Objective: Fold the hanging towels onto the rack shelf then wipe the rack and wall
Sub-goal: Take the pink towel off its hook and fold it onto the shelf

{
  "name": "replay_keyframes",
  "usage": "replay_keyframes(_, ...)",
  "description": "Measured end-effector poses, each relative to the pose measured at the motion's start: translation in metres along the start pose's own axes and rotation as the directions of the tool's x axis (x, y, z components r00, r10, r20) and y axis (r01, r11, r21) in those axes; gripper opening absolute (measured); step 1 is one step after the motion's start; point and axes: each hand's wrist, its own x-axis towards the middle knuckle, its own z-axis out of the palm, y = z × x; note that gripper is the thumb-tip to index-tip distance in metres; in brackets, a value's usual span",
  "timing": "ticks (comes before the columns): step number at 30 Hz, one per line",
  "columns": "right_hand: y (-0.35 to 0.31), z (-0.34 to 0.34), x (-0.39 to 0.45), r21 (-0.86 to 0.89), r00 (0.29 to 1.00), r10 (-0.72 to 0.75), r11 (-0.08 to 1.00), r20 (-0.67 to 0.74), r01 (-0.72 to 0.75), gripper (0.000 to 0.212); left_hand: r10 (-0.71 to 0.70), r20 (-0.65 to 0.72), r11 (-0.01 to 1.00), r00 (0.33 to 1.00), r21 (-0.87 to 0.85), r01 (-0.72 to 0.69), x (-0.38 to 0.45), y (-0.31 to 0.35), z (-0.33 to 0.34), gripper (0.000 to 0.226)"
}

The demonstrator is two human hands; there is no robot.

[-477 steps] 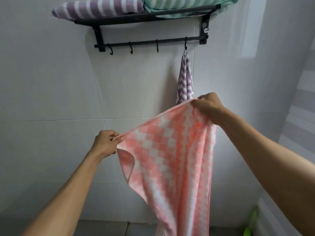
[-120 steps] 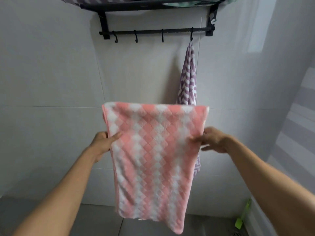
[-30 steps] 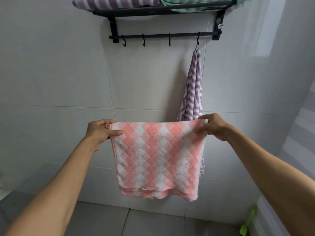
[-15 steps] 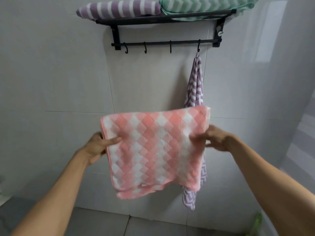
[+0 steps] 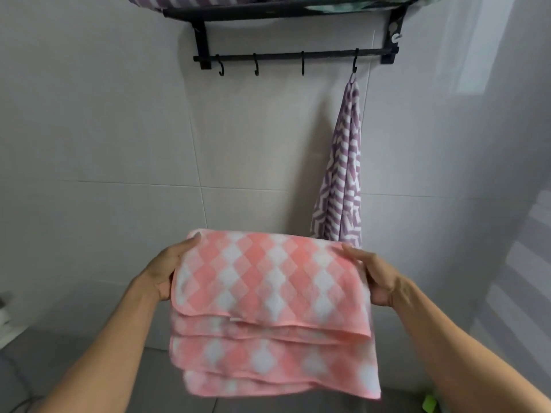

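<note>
A pale tiled wall (image 5: 113, 138) fills the head view, with grey floor along the bottom edge. At the top centre of the frame a black rack (image 5: 293, 56) is bolted to the wall: its shelf is cut off by the upper edge, and a rail with four hooks runs below it. Folded striped cloth already lies on the shelf, purple at upper left (image 5: 190, 0), a sliver of green at upper right (image 5: 351, 1). From the rightmost hook a purple zigzag towel (image 5: 343, 174) hangs down to centre right.

In the lower centre, held in the air well below the shelf, is the pink checked towel (image 5: 268, 293), folded into several layers whose edges step down unevenly. The left hand (image 5: 167, 272) grips its left edge, thumb on top; the right hand (image 5: 375, 278) grips the right edge, fingers (image 5: 353, 253) lying along the upper fold.

Judging from this, the risks are these: only the side edges are held, so the loose lower layers could slide apart or drop open while being lifted to the shelf. The shelf looks already crowded, so pushing this bundle in could shove a folded towel off. The hanging towel sits just behind the right hand and could be brushed off its hook
</note>
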Motion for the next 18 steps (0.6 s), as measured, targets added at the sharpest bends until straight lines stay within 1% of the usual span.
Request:
replay_keyframes(1,0.001,-0.001,0.001,-0.002,1.0,0.011,1.0,0.01,-0.011,0.071,0.011,0.029,0.999,1.0,0.032,-0.012,-0.001,0.0,-0.001,0.081)
replay_keyframes(2,0.002,-0.004,0.003,-0.007,1.0,0.014,1.0,0.006,-0.014,0.085,0.026,0.02,0.995,0.999,0.092,-0.028,-0.001,-0.001,0.0,0.087)
replay_keyframes(3,0.004,-0.006,0.004,-0.002,1.0,0.01,1.0,-0.004,-0.01,0.092,0.045,-0.008,0.99,0.999,0.135,-0.043,-0.002,-0.004,0.001,0.081)
replay_keyframes(4,0.006,-0.007,0.004,0.025,1.0,0.002,1.0,0.001,-0.002,0.088,0.063,-0.037,0.987,0.997,0.149,-0.057,-0.001,-0.006,0.002,0.065)
replay_keyframes(5,0.009,-0.006,0.003,0.05,1.0,-0.002,0.999,0.014,0.002,0.075,0.065,-0.061,0.988,0.996,0.147,-0.055,-0.003,-0.009,0.004,0.049)
replay_keyframes(6,0.012,-0.005,0.003,0.062,0.999,0.001,0.998,0.034,-0.003,0.065,0.042,-0.057,0.99,0.997,0.134,-0.035,-0.003,-0.012,0.005,0.042)
replay_keyframes(7,0.016,-0.003,0.002,0.04,0.999,0.014,0.999,0.044,-0.015,0.059,0.001,-0.027,0.991,1.0,0.131,0.003,-0.004,-0.016,0.005,0.043)
replay_keyframes(8,0.021,-0.003,0.004,0.01,0.999,0.032,0.999,0.036,-0.032,0.057,-0.035,0.016,0.992,0.999,0.124,0.032,-0.005,-0.019,0.005,0.05)
replay_keyframes(10,0.029,-0.003,0.006,0.002,0.998,0.059,0.998,-0.026,-0.059,0.061,-0.08,0.099,0.988,0.992,0.143,0.066,-0.007,-0.027,0.003,0.073)
replay_keyframes(12,0.033,-0.002,0.004,0.031,0.997,0.069,0.997,-0.04,-0.068,0.057,-0.095,0.102,0.983,0.99,0.167,0.078,-0.005,-0.03,0.001,0.089)
replay_keyframes(13,0.032,0.002,0.002,0.037,0.996,0.081,0.996,-0.024,-0.08,0.051,-0.098,0.109,0.983,0.989,0.163,0.079,-0.006,-0.027,0.001,0.089)
replay_keyframes(15,0.014,0.01,-0.002,-0.004,0.999,0.048,0.999,-0.005,-0.048,0.041,-0.05,0.154,0.984,0.987,0.179,0.022,-0.011,-0.01,0.008,0.084)
replay_keyframes(16,-0.004,0.014,-0.002,-0.053,1.0,-0.019,0.998,-0.016,0.018,0.036,0.013,0.183,0.981,0.983,0.186,-0.048,-0.012,0.005,0.011,0.085)
replay_keyframes(17,-0.027,0.018,-0.004,-0.112,0.992,-0.122,0.987,-0.035,0.118,0.031,0.108,0.186,0.971,0.977,0.19,-0.144,-0.017,0.023,0.015,0.086)
replay_keyframes(18,-0.055,0.023,-0.009,-0.164,0.965,-0.253,0.957,-0.064,0.24,0.025,0.246,0.161,0.943,0.956,0.187,-0.274,-0.018,0.044,0.015,0.083)
